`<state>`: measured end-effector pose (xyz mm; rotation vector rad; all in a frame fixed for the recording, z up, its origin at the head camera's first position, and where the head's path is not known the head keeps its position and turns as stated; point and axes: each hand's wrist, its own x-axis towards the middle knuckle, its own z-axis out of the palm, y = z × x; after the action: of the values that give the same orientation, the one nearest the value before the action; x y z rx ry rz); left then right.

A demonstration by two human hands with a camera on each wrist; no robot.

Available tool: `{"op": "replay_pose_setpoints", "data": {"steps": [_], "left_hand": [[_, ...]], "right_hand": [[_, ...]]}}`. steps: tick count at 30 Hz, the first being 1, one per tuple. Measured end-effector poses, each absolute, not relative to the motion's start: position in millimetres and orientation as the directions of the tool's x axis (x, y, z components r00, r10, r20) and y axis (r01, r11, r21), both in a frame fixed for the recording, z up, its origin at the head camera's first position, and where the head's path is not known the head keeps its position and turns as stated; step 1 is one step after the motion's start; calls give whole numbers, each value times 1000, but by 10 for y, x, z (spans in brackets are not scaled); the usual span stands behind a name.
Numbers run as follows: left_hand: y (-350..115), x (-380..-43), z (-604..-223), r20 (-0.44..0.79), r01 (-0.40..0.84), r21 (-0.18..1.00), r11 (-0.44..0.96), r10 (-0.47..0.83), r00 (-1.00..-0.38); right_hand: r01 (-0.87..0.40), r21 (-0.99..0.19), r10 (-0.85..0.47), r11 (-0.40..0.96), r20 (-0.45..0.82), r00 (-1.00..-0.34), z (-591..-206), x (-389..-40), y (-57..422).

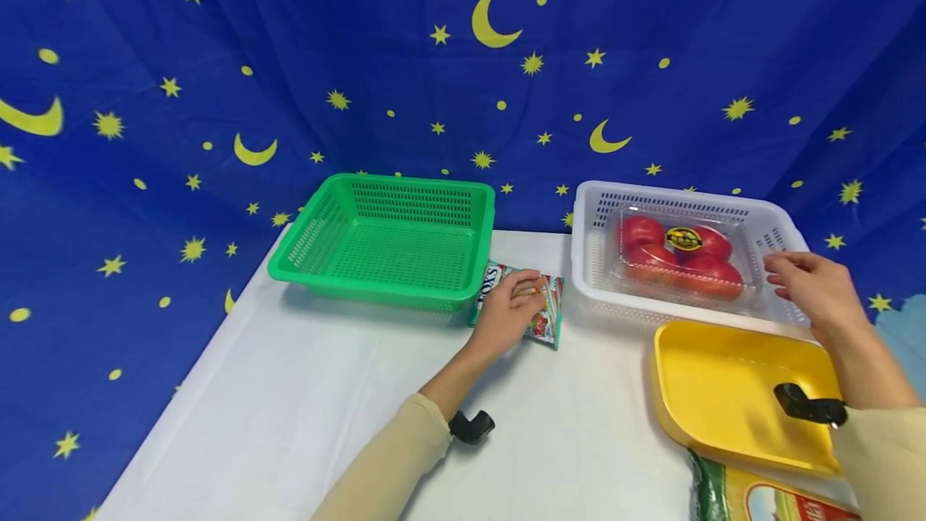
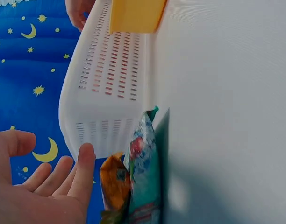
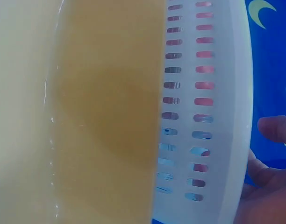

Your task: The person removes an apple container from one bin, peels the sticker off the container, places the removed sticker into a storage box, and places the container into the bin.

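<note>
My left hand [image 1: 509, 310] hovers over a teal Fox's candy bag [image 1: 551, 304] lying on the table by the green basket [image 1: 463, 296]. In the left wrist view its fingers are spread apart and hold nothing, beside the teal bag [image 2: 145, 172] and a small orange packet [image 2: 116, 181]. The hand mostly hides that packet in the head view. My right hand [image 1: 817, 288] is over the right end of the white basket [image 1: 600, 289], fingers loosely bent and holding nothing. Inside this basket lies a clear plastic box of red tomatoes [image 1: 651, 260].
A yellow tub [image 1: 731, 408] stands in front of the white basket, under my right forearm. Nearer still lies a green and yellow package [image 1: 752, 497], partly cut off by the frame. Behind the table [image 1: 289, 408] hangs a blue star-and-moon cloth [image 1: 405, 63].
</note>
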<state>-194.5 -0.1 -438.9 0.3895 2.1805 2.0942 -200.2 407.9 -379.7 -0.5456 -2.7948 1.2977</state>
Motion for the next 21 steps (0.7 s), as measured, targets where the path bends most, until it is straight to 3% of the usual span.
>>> {"op": "replay_pose_setpoints", "data": {"steps": [10, 21], "left_hand": [[198, -1982, -4274, 101, 103, 995, 1, 199, -975], [359, -2053, -4337, 78, 73, 996, -41, 153, -985]], "right_hand": [[323, -748, 296, 580, -176, -939, -3859, -2067, 4061], [292, -650, 286, 701, -119, -951, -3904, -2083, 3988]]}}
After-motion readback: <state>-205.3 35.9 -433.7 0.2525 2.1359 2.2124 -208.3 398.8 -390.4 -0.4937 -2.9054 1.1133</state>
